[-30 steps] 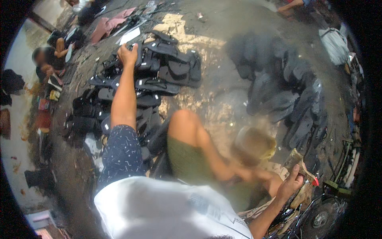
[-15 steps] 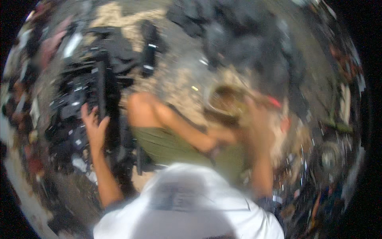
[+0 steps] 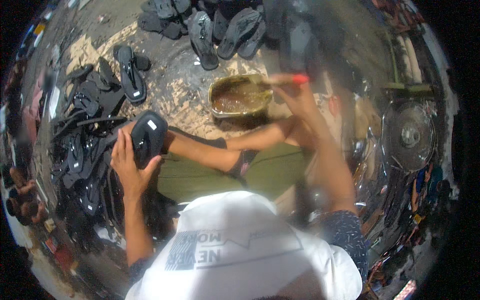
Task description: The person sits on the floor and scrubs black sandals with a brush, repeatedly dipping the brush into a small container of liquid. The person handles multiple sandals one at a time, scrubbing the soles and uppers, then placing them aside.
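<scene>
My left hand [image 3: 129, 162] is closed on a black sandal [image 3: 146, 131], fingers along its left side and thumb near its lower right. A small white label shows on the sandal's upper face. At the centre right my right hand [image 3: 299, 100], somewhat blurred, grips a thin tool with a red end [image 3: 300, 79], perhaps a brush. The tool's other end reaches the right rim of a yellowish tub [image 3: 214, 111] and is too smeared to make out. Thick-looking brown liquid [image 3: 237, 100] lies in the tub.
Black sandals are piled at the left [image 3: 82, 145], and more lie across the far side [image 3: 240, 32]. A single sandal [image 3: 132, 77] rests on the stained floor [image 3: 170, 65]. My bare legs [image 3: 205, 152] are bent in front of me. A round dusty fan-like thing [image 3: 410, 135] stands at the right.
My left hand was open beside the pile and now holds a sandal nearer my knee. My right hand has moved up with the red-ended tool to the tub. The view has turned and sharpened.
</scene>
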### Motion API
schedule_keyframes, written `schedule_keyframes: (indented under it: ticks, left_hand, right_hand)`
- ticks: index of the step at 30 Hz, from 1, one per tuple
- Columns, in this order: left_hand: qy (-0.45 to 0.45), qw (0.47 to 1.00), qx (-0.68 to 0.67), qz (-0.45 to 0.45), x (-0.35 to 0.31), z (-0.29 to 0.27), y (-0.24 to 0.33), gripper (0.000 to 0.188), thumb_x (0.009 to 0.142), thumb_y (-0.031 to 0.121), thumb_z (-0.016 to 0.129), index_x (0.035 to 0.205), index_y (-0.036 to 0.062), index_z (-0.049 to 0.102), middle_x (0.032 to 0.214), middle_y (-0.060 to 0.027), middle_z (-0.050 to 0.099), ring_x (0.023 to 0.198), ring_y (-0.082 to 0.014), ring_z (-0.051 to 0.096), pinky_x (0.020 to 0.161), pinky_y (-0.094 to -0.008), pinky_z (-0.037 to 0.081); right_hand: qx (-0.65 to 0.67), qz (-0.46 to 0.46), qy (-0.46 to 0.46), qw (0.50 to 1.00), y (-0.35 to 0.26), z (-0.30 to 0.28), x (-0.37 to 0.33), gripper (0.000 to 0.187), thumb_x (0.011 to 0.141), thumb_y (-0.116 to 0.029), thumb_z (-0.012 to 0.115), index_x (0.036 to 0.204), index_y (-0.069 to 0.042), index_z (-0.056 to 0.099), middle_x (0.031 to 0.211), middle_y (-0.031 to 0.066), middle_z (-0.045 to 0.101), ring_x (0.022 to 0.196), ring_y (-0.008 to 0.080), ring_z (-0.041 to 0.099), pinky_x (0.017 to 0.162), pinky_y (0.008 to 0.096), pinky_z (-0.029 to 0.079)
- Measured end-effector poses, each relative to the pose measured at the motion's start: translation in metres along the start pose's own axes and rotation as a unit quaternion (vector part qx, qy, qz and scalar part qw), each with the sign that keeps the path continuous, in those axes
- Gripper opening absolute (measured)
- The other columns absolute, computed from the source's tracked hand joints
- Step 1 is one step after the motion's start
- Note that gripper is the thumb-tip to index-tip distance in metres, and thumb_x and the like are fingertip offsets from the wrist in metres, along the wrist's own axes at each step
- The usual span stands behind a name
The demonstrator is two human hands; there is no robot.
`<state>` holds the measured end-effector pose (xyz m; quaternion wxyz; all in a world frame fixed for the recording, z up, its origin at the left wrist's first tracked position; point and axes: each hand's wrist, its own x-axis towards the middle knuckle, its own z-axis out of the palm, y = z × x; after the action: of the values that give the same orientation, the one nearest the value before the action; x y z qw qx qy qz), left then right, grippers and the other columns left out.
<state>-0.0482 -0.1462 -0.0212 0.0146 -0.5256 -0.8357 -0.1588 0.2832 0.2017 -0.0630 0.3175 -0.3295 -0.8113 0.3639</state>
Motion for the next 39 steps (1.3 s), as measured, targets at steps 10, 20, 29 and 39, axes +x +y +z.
schedule_keyframes:
  ticks: [10, 20, 29, 39]
  left_hand:
    - [-0.058, 0.597, -0.761, -0.245, 0.052, 0.003, 0.103, 0.058, 0.095, 0.053, 0.041, 0.120, 0.0034, 0.058, 0.107, -0.0155, 0.068, 0.085, -0.0271, 0.068, 0.076, -0.0391, 0.057]
    - [0.013, 0.260, -0.949, -0.178, 0.032, 0.031, 0.127, 0.057, 0.095, 0.052, 0.041, 0.126, 0.0070, 0.055, 0.115, -0.0117, 0.064, 0.099, -0.0257, 0.064, 0.082, -0.0431, 0.056]
    - [0.021, 0.344, -0.919, -0.192, 0.029, 0.038, 0.127, 0.047, 0.095, 0.049, 0.044, 0.122, 0.0130, 0.055, 0.119, -0.0138, 0.061, 0.101, -0.0314, 0.063, 0.078, -0.0500, 0.057]
    - [-0.099, 0.336, -0.876, -0.333, -0.030, 0.034, 0.113, 0.073, 0.092, 0.065, 0.044, 0.130, 0.0036, 0.052, 0.118, -0.0163, 0.063, 0.093, -0.0245, 0.065, 0.083, -0.0377, 0.055]
  right_hand:
    - [0.265, 0.203, 0.146, 0.931, -0.162, 0.034, 0.009, 0.026, 0.091, -0.024, 0.072, 0.103, -0.002, 0.067, 0.096, 0.0028, 0.068, 0.082, 0.0090, 0.058, 0.077, 0.0273, 0.050]
    - [0.260, -0.094, 0.060, 0.959, -0.176, 0.123, 0.003, 0.020, 0.088, -0.012, 0.069, 0.107, -0.007, 0.067, 0.102, 0.0097, 0.068, 0.094, 0.0252, 0.066, 0.085, 0.0360, 0.051]
    - [0.185, -0.089, 0.034, 0.978, -0.168, 0.113, -0.006, 0.024, 0.091, -0.019, 0.066, 0.112, -0.008, 0.066, 0.107, 0.0103, 0.067, 0.097, 0.0305, 0.065, 0.087, 0.0372, 0.050]
    - [-0.169, 0.063, -0.132, 0.975, 0.003, 0.096, 0.013, 0.038, 0.083, -0.037, 0.073, 0.096, -0.001, 0.067, 0.087, 0.0221, 0.067, 0.085, 0.0399, 0.065, 0.074, 0.0485, 0.050]
